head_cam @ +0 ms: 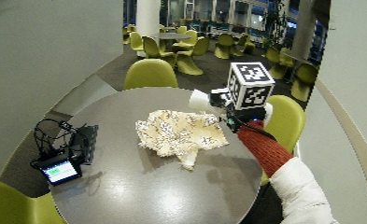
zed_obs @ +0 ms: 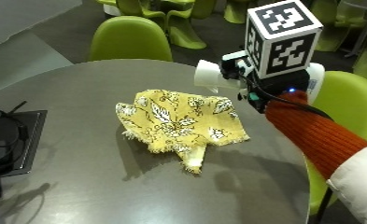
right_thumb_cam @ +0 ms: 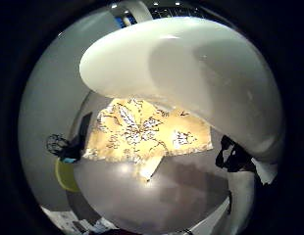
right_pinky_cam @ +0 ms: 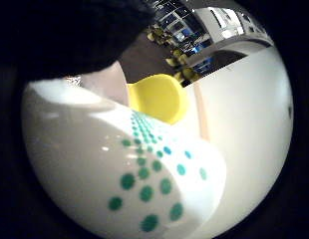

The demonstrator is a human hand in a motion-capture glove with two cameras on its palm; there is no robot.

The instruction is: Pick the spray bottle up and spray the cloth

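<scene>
A yellow cloth with a white leaf print (zed_obs: 177, 119) lies crumpled on the round grey table (zed_obs: 77, 186), near its far right side. My gloved right hand (zed_obs: 257, 95) holds a white spray bottle (zed_obs: 209, 74) in the air just beyond the cloth's far right corner, nozzle end pointing out over the cloth. The bottle's white body with green dots (right_pinky_cam: 144, 169) fills the little finger side palm view. In the thumb side palm view the bottle (right_thumb_cam: 201, 73) hangs over the cloth (right_thumb_cam: 142, 129). Most of the hand is hidden.
A black device with cables (zed_obs: 9, 135) sits at the table's left edge. One green chair (zed_obs: 130, 39) stands behind the table and another (zed_obs: 351, 102) is at its right, close under my forearm. Bare tabletop lies in front of the cloth.
</scene>
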